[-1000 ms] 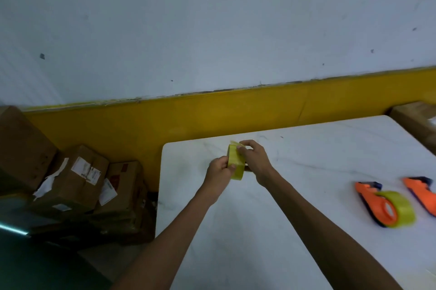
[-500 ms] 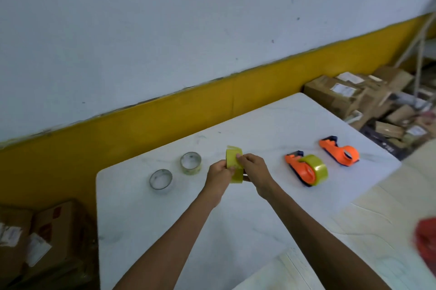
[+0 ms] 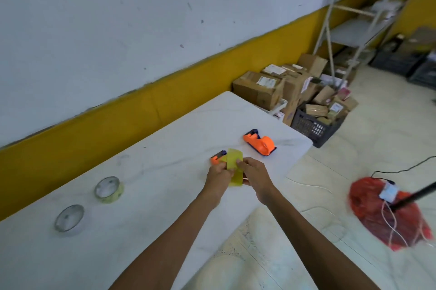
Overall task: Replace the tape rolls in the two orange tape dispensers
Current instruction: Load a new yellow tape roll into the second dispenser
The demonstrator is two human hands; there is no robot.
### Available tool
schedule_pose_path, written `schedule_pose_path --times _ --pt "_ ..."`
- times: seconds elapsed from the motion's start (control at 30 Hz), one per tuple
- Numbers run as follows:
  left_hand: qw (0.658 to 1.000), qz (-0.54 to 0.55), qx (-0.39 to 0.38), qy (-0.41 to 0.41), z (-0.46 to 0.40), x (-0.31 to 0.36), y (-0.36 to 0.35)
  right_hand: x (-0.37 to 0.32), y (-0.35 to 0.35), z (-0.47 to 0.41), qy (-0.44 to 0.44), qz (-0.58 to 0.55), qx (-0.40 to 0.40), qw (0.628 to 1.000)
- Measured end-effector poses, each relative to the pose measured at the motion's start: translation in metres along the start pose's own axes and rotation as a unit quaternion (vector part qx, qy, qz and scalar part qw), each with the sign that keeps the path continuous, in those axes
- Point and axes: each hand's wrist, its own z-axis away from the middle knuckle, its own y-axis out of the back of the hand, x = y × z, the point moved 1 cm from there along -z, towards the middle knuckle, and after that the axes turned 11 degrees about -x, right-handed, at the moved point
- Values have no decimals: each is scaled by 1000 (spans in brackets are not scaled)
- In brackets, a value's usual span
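A yellow tape roll (image 3: 234,168) stands on edge above the white table (image 3: 146,195), pinched from both sides by my left hand (image 3: 218,175) and my right hand (image 3: 254,175). Right behind the roll, one orange tape dispenser (image 3: 216,158) peeks out, mostly hidden by the roll and my left hand. The other orange tape dispenser (image 3: 259,145) lies by itself near the table's right end, with no roll visible in it. Two nearly used-up tape rolls lie flat at the left: a yellowish one (image 3: 109,189) and a pale one (image 3: 70,219).
Cardboard boxes (image 3: 266,87) and a dark crate (image 3: 313,125) of parcels sit on the floor past the table's right end. A metal shelf rack (image 3: 354,22) stands behind them. A red bag (image 3: 387,214) with white cables lies on the floor at right.
The view has swung right, bringing the boxes, rack and red bag into sight. My hands have carried the yellow roll rightward, up to the nearer dispenser, which they now partly hide.
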Motion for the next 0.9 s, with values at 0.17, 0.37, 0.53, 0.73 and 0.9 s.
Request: schedule_pose_path --times 0.17,0.37,0.53,0.73,0.9 --pt "999 -6 -40 22 -23 14 -52 -2 53 8 -2 -7 46 999" --pt "997 -31 -61 24 -56 24 -89 -3 99 2 -9 -34 78 996" --pt "996 -48 -60 35 -99 31 -109 -7 132 -25 -31 -50 110 992" --pt "996 -36 -79 25 -163 49 -125 -20 174 -75 -52 -24 128 990" --pt "994 -40 -99 33 -206 57 -132 -32 197 -109 -66 14 128 989"
